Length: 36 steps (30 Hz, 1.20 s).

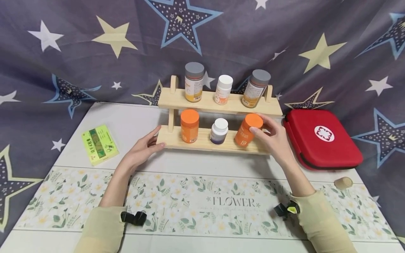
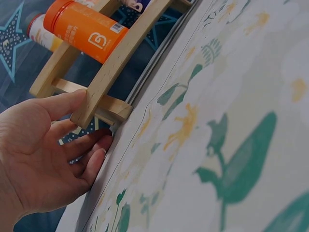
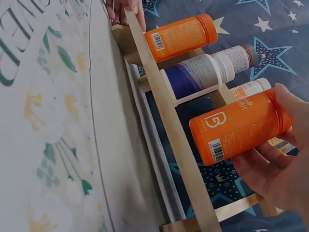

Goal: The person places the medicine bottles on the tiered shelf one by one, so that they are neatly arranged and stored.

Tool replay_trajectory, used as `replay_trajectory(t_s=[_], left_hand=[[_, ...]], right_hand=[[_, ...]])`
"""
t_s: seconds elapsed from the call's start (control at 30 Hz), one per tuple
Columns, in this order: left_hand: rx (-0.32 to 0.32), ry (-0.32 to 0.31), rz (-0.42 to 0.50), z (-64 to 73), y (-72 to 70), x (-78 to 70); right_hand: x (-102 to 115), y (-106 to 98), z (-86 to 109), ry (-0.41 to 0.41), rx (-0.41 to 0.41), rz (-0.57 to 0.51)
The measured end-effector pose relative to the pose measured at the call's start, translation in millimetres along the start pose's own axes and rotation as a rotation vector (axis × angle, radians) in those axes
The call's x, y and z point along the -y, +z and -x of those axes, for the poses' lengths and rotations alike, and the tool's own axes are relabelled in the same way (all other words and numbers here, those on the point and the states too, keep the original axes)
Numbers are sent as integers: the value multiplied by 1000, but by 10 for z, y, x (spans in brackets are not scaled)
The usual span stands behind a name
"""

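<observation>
A two-tier wooden rack (image 1: 202, 143) stands at the back of the table. My left hand (image 1: 141, 150) holds the left end of its lower shelf, thumb on the front edge, as the left wrist view also shows. With fingers and thumb around its upper part, my right hand (image 1: 274, 139) grips an orange pill bottle (image 1: 246, 131) at the right of the lower shelf. That bottle is tilted. Another orange bottle (image 1: 190, 126) and a small white-capped bottle (image 1: 219, 131) stand upright on the same shelf. On the upper shelf are two grey-capped bottles (image 1: 194, 82) and a white bottle (image 1: 223, 89).
A red first-aid case (image 1: 326, 151) lies right of the rack, with a small tan cylinder (image 1: 343, 182) in front of it. To the left is a yellow-green box (image 1: 100, 144). A star-patterned cloth (image 1: 253, 31) hangs behind. A floral strip (image 1: 202, 221) crosses the table.
</observation>
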<state>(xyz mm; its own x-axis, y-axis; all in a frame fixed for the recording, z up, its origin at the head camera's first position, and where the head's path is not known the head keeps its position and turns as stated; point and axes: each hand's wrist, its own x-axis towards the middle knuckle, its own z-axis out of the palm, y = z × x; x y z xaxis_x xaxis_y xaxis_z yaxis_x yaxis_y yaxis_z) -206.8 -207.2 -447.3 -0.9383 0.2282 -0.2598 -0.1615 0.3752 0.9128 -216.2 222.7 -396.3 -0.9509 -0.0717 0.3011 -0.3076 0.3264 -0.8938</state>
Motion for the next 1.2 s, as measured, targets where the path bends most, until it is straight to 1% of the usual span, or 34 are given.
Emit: replay_trajectory(t_s=[0.13, 0.27, 0.4, 0.57, 0.97, 1.2], left_hand=[[-4, -16, 0, -7, -1, -10], [-5, -7, -5, -8, -8, -5], [-6, 3, -6, -4, -4, 1], [-2, 15, -7, -6, 9, 9], [-7, -4, -8, 25, 24, 17], [-5, -11, -5, 17, 2, 2]], right_hand=[[-44, 8, -11, 0, 1, 39], [-86, 21, -25, -9, -6, 64], [-94, 39, -35, -20, -12, 52], [-93, 56, -35, -22, 1, 26], [-75, 37, -18, 10, 28, 40], [-94, 21, -31, -12, 55, 34]])
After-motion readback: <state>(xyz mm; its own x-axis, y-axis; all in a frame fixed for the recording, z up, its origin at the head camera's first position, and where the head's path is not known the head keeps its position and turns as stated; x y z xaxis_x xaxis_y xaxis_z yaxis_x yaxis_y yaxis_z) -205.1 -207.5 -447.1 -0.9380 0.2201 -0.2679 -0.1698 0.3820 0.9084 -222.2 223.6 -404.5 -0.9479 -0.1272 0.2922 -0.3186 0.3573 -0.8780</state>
